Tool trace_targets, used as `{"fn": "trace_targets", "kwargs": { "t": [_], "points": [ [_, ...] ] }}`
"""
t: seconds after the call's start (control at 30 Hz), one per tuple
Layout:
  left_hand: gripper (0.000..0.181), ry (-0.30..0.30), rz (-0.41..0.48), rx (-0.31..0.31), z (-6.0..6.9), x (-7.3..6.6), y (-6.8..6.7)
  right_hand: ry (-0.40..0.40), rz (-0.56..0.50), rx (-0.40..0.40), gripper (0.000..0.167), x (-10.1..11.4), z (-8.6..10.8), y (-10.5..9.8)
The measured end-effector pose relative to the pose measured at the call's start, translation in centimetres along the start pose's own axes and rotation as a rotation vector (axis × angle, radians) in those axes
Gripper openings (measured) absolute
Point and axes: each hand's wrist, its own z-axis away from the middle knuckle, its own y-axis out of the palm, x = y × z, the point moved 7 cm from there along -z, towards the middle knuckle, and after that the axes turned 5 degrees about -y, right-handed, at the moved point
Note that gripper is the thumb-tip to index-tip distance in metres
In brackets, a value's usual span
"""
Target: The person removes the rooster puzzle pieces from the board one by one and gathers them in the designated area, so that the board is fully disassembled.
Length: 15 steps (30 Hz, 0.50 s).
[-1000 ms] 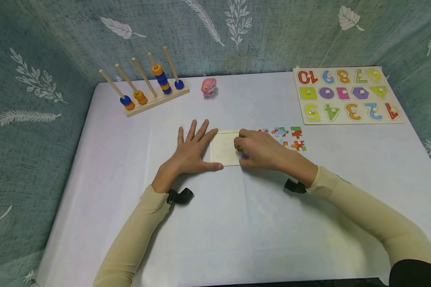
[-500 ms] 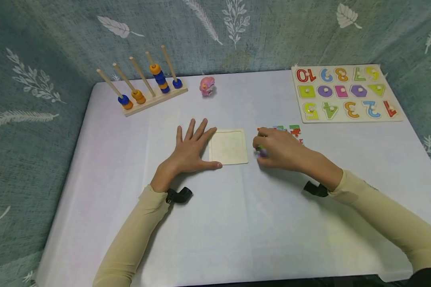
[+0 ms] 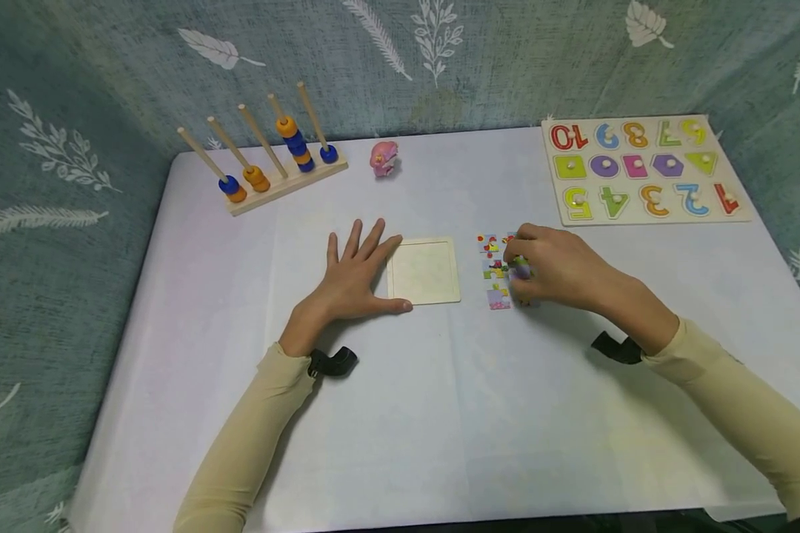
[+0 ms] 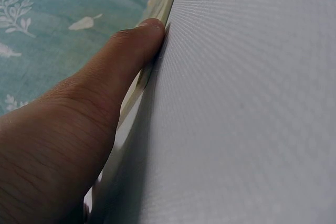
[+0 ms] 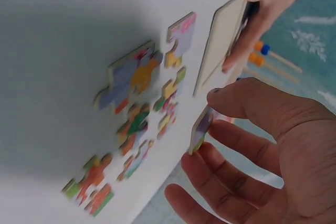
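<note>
My left hand (image 3: 352, 287) lies spread on the table, its index fingertip and thumb touching the left corners of a small square wooden puzzle tray (image 3: 424, 272). The tray is bare inside. To its right, my right hand (image 3: 567, 268) pinches a jigsaw piece (image 5: 201, 128) with purple and green on it between thumb and fingers. That hand hovers over the loose jigsaw pieces (image 3: 498, 298) and hides several of them in the head view. In the right wrist view the loose pieces (image 5: 137, 77) lie picture side up in rows.
A wooden peg stand (image 3: 290, 185) with orange and blue beads stands at the back left. Beside it sits a small pink toy (image 3: 384, 158). A number and shape board (image 3: 647, 172) lies at the back right. Patterned cloth (image 3: 307, 44) rises behind the table.
My right hand has moved right with the jigsaw piece, away from the tray's right edge to over the loose pieces. The whole tray now shows between the hands. My left hand has stayed in place.
</note>
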Motion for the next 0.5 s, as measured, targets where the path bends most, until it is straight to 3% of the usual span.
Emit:
{"fn": "trace_targets", "kwargs": {
  "t": [0.5],
  "points": [
    [0.114, -0.006, -0.015, 0.000, 0.0, 0.0, 0.0, 0.062, 0.015, -0.002, 0.022, -2.1, 3.5, -0.5]
  ]
}}
